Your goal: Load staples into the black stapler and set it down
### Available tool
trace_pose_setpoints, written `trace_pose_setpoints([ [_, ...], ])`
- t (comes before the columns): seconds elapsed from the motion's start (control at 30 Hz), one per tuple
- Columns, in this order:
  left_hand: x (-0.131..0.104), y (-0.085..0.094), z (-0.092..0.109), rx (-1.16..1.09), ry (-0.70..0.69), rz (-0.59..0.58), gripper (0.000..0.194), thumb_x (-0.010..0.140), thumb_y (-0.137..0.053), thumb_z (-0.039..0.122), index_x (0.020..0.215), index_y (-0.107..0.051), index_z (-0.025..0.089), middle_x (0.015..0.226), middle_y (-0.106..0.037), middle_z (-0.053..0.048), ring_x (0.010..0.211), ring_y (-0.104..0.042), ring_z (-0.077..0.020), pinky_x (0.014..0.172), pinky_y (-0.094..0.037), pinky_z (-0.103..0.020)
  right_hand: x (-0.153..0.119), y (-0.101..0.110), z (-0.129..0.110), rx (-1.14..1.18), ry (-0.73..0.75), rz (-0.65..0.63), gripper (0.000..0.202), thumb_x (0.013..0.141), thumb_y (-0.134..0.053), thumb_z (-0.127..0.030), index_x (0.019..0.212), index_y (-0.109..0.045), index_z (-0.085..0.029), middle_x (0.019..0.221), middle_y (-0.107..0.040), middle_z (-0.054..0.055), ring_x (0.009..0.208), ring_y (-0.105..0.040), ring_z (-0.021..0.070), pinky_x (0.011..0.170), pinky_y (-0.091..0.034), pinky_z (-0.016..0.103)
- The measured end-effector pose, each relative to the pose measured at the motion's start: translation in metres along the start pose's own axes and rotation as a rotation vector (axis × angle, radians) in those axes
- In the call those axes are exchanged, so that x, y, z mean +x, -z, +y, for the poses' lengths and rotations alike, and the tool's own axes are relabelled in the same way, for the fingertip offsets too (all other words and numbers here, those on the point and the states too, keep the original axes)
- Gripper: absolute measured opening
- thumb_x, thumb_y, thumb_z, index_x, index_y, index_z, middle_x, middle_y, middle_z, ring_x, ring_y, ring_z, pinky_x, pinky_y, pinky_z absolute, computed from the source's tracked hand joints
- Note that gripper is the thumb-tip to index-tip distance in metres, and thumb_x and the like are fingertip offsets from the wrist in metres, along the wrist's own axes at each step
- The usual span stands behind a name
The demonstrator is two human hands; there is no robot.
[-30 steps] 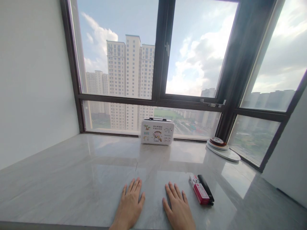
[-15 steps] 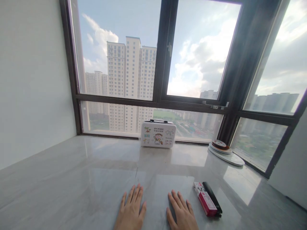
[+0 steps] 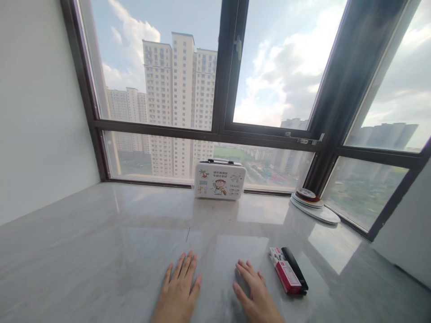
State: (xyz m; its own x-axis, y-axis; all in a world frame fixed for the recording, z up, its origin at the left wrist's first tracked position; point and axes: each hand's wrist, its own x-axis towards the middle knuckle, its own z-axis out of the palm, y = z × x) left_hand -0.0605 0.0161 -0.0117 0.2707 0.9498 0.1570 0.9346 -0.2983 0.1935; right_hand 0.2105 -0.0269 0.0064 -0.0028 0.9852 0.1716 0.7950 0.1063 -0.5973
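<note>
My left hand [image 3: 178, 287] lies flat on the grey marble-look sill [image 3: 101, 260], fingers stretched forward and holding nothing. To its right, my right hand [image 3: 254, 291] is held with its fingers apart and slightly curled, nothing in it. Just right of that hand lies a red and white box [image 3: 285, 271] with printing on it. Along the box's right side rests a black stapler [image 3: 295, 271], apart from my fingers.
A white carrying case [image 3: 219, 181] with cartoon prints and a top handle stands upright against the window. Several stacked round plates or mats [image 3: 314, 206] sit in the right corner. The dark window frame [image 3: 161, 129] borders the sill, with a white wall [image 3: 37, 112] at left.
My right hand has lifted a little and turned, its fingers curling slightly. The left hand stays flat. The view has tilted down, so the window and case sit a little differently in it.
</note>
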Motion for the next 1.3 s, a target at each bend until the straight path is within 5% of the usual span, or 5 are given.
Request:
trace_pose_setpoints([
  [0.17, -0.001, -0.001, -0.002, -0.035, -0.006, 0.011, 0.060, 0.103, -0.031, 0.048, 0.159, -0.028, 0.026, 0.165, -0.020, 0.002, 0.155, -0.017, -0.0281, 0.126, -0.017, -0.060, 0.022, 0.096, 0.064, 0.021, -0.163, 0.375, 0.063, 0.091, -0.048, -0.064, 0.137, -0.063, -0.024, 0.112, -0.073, 0.010, 0.101, -0.068, 0.0269, 0.085, -0.053, 0.036],
  [0.3, -0.001, -0.003, -0.004, -0.064, -0.008, 0.030, 0.060, 0.103, -0.033, 0.048, 0.158, -0.032, 0.027, 0.165, -0.025, 0.001, 0.155, -0.020, -0.0284, 0.125, -0.018, -0.060, 0.027, 0.137, 0.129, 0.084, -0.413, 0.196, 0.073, 0.085, -0.048, -0.074, 0.129, -0.068, -0.020, 0.087, -0.075, 0.008, 0.085, -0.069, 0.0301, 0.078, -0.051, 0.039],
  [0.47, 0.001, -0.007, -0.006, -0.107, -0.007, 0.059, 0.058, 0.101, -0.037, 0.047, 0.155, -0.041, 0.026, 0.163, -0.033, -0.002, 0.153, -0.024, -0.0287, 0.125, -0.018, -0.060, 0.022, 0.114, 0.133, 0.282, -0.317, 0.017, 0.066, 0.085, -0.047, -0.078, 0.100, -0.078, -0.022, 0.102, -0.078, 0.006, 0.102, -0.067, 0.0325, 0.090, -0.049, 0.036],
  [0.87, 0.012, 0.017, 0.086, -0.529, 0.122, 0.177, 0.069, 0.093, -0.053, 0.044, 0.153, -0.038, 0.014, 0.150, -0.050, -0.015, 0.137, -0.048, -0.0282, 0.113, -0.041, -0.040, 0.039, -0.015, -0.031, 0.197, -0.271, 0.149, 0.055, 0.100, -0.032, -0.067, 0.119, -0.072, -0.034, 0.099, -0.078, 0.004, 0.092, -0.071, 0.0246, 0.074, -0.045, 0.028],
  [1.3, 0.025, 0.024, 0.030, -0.423, 0.159, 0.301, 0.034, 0.094, -0.056, 0.034, 0.125, -0.063, 0.025, 0.118, -0.065, -0.005, 0.105, -0.064, -0.0227, 0.090, -0.051, -0.032, 0.016, 0.013, 0.019, 0.297, -0.341, 0.199, 0.067, 0.093, -0.040, -0.076, 0.117, -0.074, -0.023, 0.085, -0.075, 0.004, 0.083, -0.070, 0.0245, 0.073, -0.048, 0.028],
])
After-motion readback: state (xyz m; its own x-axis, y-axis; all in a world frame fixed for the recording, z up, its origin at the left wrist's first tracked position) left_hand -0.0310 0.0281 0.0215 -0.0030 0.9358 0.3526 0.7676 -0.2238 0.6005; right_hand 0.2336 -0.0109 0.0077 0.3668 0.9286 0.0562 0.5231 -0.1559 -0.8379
